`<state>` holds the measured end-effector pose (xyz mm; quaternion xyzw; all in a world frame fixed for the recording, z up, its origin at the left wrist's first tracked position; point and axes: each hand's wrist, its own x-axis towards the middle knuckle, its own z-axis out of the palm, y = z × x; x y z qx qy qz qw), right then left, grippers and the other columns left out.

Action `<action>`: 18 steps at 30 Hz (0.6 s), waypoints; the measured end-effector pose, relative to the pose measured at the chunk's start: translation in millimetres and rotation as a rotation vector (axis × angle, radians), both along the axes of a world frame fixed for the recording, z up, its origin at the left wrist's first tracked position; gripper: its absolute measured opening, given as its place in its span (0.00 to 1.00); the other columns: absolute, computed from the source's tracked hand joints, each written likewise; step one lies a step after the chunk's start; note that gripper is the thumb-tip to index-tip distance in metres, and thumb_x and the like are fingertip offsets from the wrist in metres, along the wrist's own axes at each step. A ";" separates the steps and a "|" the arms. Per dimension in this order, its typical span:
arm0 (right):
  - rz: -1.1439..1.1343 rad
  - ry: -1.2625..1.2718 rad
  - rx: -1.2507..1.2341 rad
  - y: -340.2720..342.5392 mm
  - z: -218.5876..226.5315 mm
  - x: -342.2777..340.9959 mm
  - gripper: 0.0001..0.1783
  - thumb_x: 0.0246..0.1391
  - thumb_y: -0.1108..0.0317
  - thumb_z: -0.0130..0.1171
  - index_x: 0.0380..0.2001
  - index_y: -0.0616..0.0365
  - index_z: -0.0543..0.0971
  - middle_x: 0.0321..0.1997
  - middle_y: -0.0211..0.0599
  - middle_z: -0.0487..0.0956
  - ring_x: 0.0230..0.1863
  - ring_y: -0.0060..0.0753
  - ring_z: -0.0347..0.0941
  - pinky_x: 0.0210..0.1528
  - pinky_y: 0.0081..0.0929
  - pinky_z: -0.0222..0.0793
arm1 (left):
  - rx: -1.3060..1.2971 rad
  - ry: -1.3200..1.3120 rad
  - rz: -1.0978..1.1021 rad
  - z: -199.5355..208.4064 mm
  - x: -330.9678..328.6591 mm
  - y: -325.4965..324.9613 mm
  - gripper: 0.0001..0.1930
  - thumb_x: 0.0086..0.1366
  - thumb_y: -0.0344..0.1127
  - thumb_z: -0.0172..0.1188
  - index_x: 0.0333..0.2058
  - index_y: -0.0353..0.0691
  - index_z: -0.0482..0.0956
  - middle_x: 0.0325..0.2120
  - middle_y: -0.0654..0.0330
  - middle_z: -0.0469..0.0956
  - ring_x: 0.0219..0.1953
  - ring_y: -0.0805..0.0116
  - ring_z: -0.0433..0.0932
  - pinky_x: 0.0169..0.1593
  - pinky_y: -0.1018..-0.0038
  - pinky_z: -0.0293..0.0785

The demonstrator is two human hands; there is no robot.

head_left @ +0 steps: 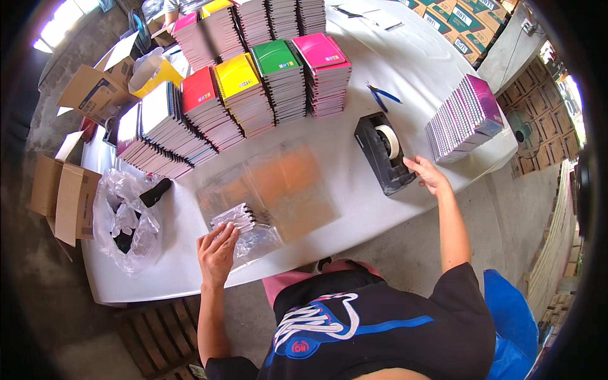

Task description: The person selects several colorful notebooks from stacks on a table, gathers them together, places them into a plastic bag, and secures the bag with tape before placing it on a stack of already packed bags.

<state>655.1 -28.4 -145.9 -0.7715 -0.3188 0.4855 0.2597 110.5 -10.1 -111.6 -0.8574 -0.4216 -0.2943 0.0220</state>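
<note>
Left hand on pack, right hand at dispenser

Left fingers bend over the pack, which lies on plastic sheets; whether they grip it, I cannot tell. Right fingers, half curled, are at the dispenser's near end; whether they pinch anything is unclear. Beyond: pliers, stacked notebooks.

A black short-sleeved T-shirt, printed in white, blue and red, is worn over pink legwear.

Your white table, your black tape dispenser at right, far red, yellow, green and pink notebooks
</note>
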 end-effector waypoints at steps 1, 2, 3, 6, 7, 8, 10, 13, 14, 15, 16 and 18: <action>-0.027 0.057 0.022 0.8 0.4 -2.5 0.33 0.45 0.35 0.59 0.41 0.52 0.77 0.42 0.30 0.76 0.38 0.27 0.61 0.43 0.35 0.57 | -0.001 -0.003 0.006 0.7 1.4 0.3 0.12 0.51 0.28 0.65 0.37 0.47 0.83 0.40 0.66 0.81 0.45 0.69 0.78 0.42 0.73 0.66; -0.055 0.114 0.044 1.1 1.4 -6.4 0.31 0.45 0.35 0.59 0.40 0.52 0.78 0.41 0.30 0.77 0.40 0.27 0.63 0.46 0.36 0.57 | 0.004 -0.007 0.011 0.7 2.6 -0.1 0.12 0.51 0.28 0.66 0.36 0.47 0.83 0.39 0.66 0.81 0.44 0.68 0.78 0.42 0.73 0.67; 0.000 0.131 0.060 -0.3 4.3 -10.9 0.29 0.46 0.37 0.59 0.37 0.52 0.79 0.41 0.31 0.77 0.42 0.27 0.63 0.49 0.37 0.55 | -0.001 -0.002 0.013 1.0 2.6 -0.8 0.12 0.51 0.28 0.66 0.36 0.47 0.83 0.39 0.66 0.82 0.44 0.67 0.78 0.42 0.73 0.67; 0.062 0.180 0.092 -4.4 17.2 -33.5 0.22 0.50 0.43 0.59 0.27 0.53 0.82 0.37 0.33 0.79 0.50 0.28 0.65 0.61 0.36 0.45 | -0.008 -0.002 0.020 1.1 3.3 -0.9 0.12 0.51 0.28 0.66 0.36 0.46 0.83 0.38 0.66 0.82 0.44 0.67 0.79 0.42 0.73 0.67; 0.124 0.208 0.175 -2.1 6.6 -34.7 0.20 0.51 0.47 0.60 0.28 0.54 0.82 0.38 0.34 0.79 0.50 0.29 0.65 0.60 0.36 0.48 | -0.013 0.001 0.022 1.9 2.7 -0.7 0.11 0.51 0.28 0.66 0.36 0.47 0.83 0.38 0.66 0.82 0.43 0.67 0.79 0.42 0.73 0.67; 0.000 0.328 0.187 -6.6 2.7 -30.6 0.19 0.51 0.49 0.60 0.27 0.55 0.81 0.37 0.34 0.80 0.50 0.29 0.66 0.59 0.37 0.49 | -0.019 0.003 0.024 2.6 3.1 0.3 0.11 0.51 0.28 0.66 0.36 0.47 0.83 0.38 0.66 0.82 0.43 0.67 0.79 0.42 0.73 0.67; -0.182 0.612 0.331 -17.1 -0.2 -30.4 0.17 0.51 0.52 0.60 0.25 0.56 0.81 0.40 0.34 0.79 0.50 0.29 0.66 0.58 0.38 0.52 | -0.013 -0.003 0.020 3.6 1.6 -0.2 0.11 0.51 0.28 0.66 0.35 0.47 0.83 0.38 0.65 0.82 0.43 0.67 0.79 0.40 0.72 0.67; -0.250 0.924 0.636 -52.2 -10.6 -27.2 0.14 0.51 0.55 0.60 0.25 0.56 0.81 0.52 0.34 0.74 0.53 0.27 0.64 0.56 0.41 0.54 | -0.025 -0.024 0.059 2.1 4.3 -2.9 0.09 0.52 0.28 0.66 0.33 0.44 0.84 0.37 0.64 0.81 0.43 0.65 0.79 0.42 0.71 0.68; -0.200 0.928 0.686 -67.3 -24.5 -25.1 0.14 0.50 0.56 0.61 0.27 0.56 0.82 0.55 0.32 0.71 0.54 0.26 0.62 0.56 0.42 0.54 | -0.034 -0.029 0.070 3.0 6.3 -2.8 0.08 0.52 0.28 0.66 0.33 0.43 0.84 0.36 0.63 0.81 0.43 0.64 0.79 0.43 0.71 0.69; -0.150 0.934 0.736 -78.2 -37.3 -22.6 0.14 0.49 0.56 0.62 0.29 0.56 0.83 0.58 0.30 0.68 0.54 0.25 0.61 0.55 0.43 0.55 | -0.063 -0.049 0.104 5.1 7.8 -3.3 0.08 0.52 0.29 0.66 0.32 0.43 0.84 0.35 0.63 0.81 0.43 0.64 0.79 0.42 0.71 0.69; -0.116 0.687 0.569 -84.7 -47.2 -20.2 0.14 0.49 0.57 0.62 0.30 0.56 0.83 0.58 0.32 0.68 0.55 0.25 0.61 0.56 0.42 0.54 | -0.092 -0.071 0.141 5.9 9.3 -4.7 0.07 0.51 0.29 0.66 0.32 0.43 0.85 0.34 0.63 0.80 0.42 0.65 0.79 0.42 0.71 0.69; -0.048 0.199 0.225 -96.4 -63.6 -19.7 0.13 0.49 0.58 0.63 0.32 0.57 0.83 0.57 0.35 0.70 0.55 0.26 0.62 0.58 0.38 0.54 | -0.092 -0.084 0.133 3.1 8.8 -5.9 0.07 0.51 0.28 0.67 0.31 0.44 0.84 0.32 0.65 0.79 0.42 0.66 0.78 0.40 0.71 0.69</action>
